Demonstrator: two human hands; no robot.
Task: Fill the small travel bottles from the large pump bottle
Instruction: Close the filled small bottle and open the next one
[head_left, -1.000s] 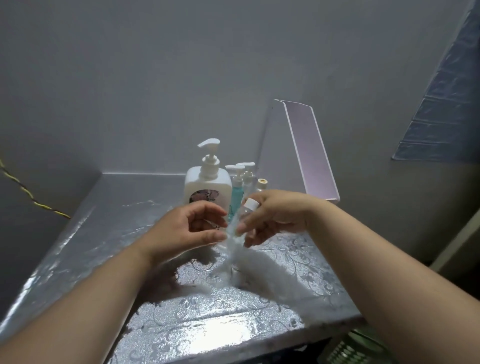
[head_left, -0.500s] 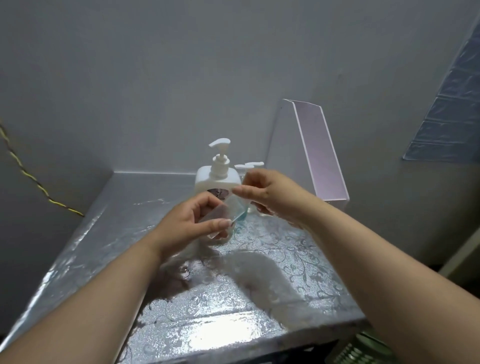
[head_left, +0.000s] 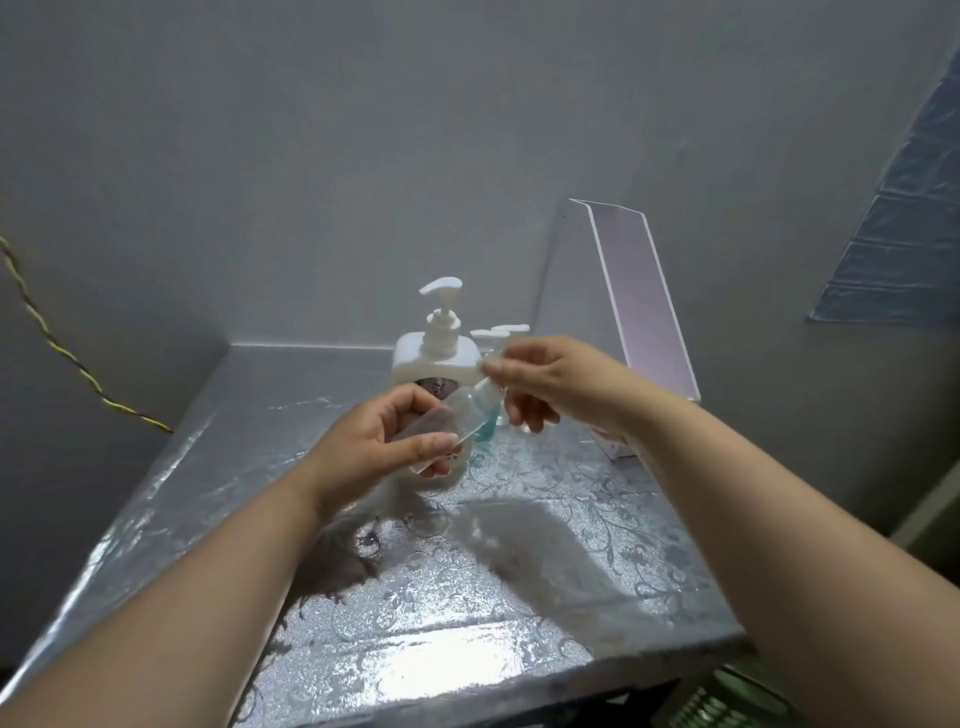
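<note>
A clear small travel bottle (head_left: 457, 415) lies tilted between my hands, in front of the large white pump bottle (head_left: 434, 358). My left hand (head_left: 384, 447) grips the clear bottle's body. My right hand (head_left: 550, 384) pinches its white cap (head_left: 485, 387) at the upper end. Behind my right hand stand small pump bottles (head_left: 501, 332), one holding blue-green liquid (head_left: 485, 428); they are mostly hidden by my fingers.
The silver patterned counter (head_left: 467, 597) ends in a front edge near the bottom. A white-edged pink panel (head_left: 639, 296) leans against the wall at the back right. A yellow twisted cord (head_left: 62, 348) hangs along the left wall.
Both hands lifted the clear bottle up and back toward the pump bottle. My right hand slid from the bottle's body to its cap end. The camera tilted down a little.
</note>
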